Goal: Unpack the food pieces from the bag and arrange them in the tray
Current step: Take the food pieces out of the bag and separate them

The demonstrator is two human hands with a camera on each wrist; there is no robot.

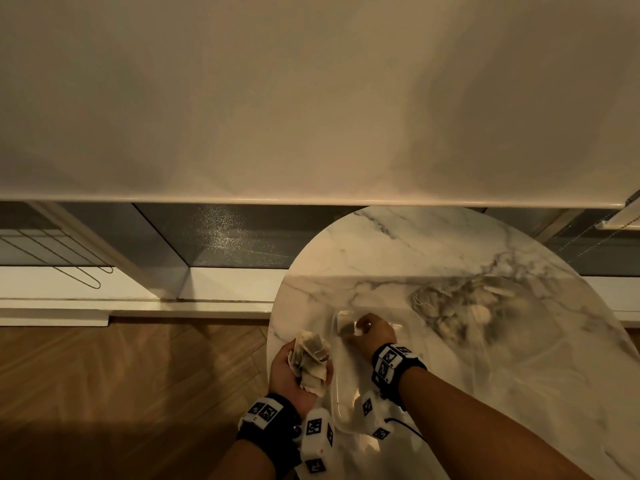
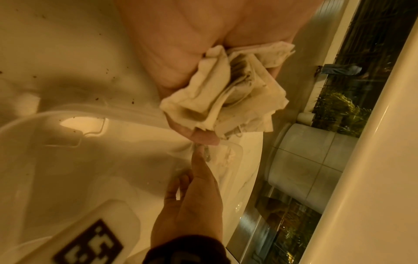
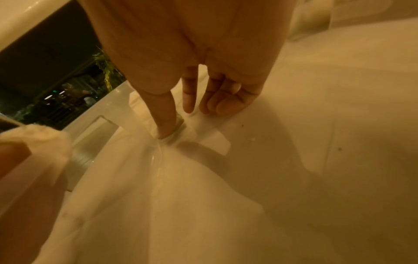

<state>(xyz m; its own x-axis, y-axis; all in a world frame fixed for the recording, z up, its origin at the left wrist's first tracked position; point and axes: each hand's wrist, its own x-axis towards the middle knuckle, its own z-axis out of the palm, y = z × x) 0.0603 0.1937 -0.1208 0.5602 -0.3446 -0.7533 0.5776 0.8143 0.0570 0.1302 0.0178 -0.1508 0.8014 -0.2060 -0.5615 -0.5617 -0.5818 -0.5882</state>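
My left hand (image 1: 294,372) is palm up at the table's near left edge and cups a bunch of tea bags (image 1: 311,358) (image 2: 226,100). In the left wrist view its fingers curl under the bunch. My right hand (image 1: 367,332) reaches into the far left corner of the clear plastic tray (image 1: 341,407). In the right wrist view its thumb (image 3: 167,128) presses a single tea bag (image 3: 181,123) flat on the tray floor. The forefinger (image 3: 189,103) is straight and just off it. The clear bag (image 1: 460,306), with several more tea bags in it, lies to the right.
The tray and bag sit on a round marble table (image 1: 398,237). Its left edge drops to a wooden floor (image 1: 121,375). A white window sill (image 1: 138,292) and dark glass run behind. Marker-covered wrist bands are on both arms.
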